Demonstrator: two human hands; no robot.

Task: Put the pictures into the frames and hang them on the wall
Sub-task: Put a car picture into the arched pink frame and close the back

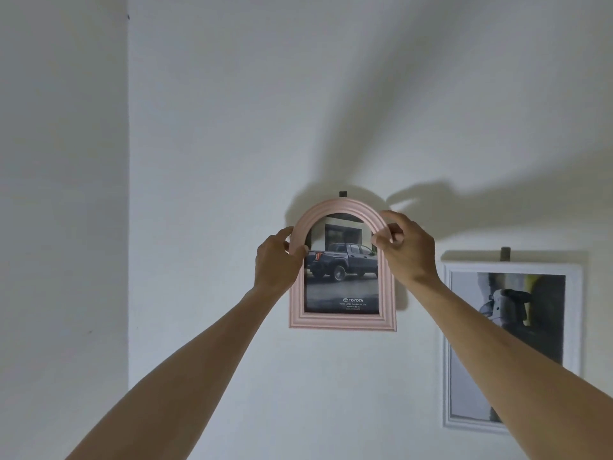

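Hands [277, 260] [406, 252] around pink frame [343, 322]

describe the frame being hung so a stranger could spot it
On the white wall, find the pink arch-topped frame under a small dark hook, gripped by the left hand and right hand. Unlike the white rectangular frame beside it, it shows a dark pickup truck.

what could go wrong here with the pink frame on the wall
Both hands, left and right, grip the pink frame's arch just under the hook. Whether it has caught is hidden, so letting go now could drop it. It might also settle crooked, or swing toward the white frame hanging close on the right.
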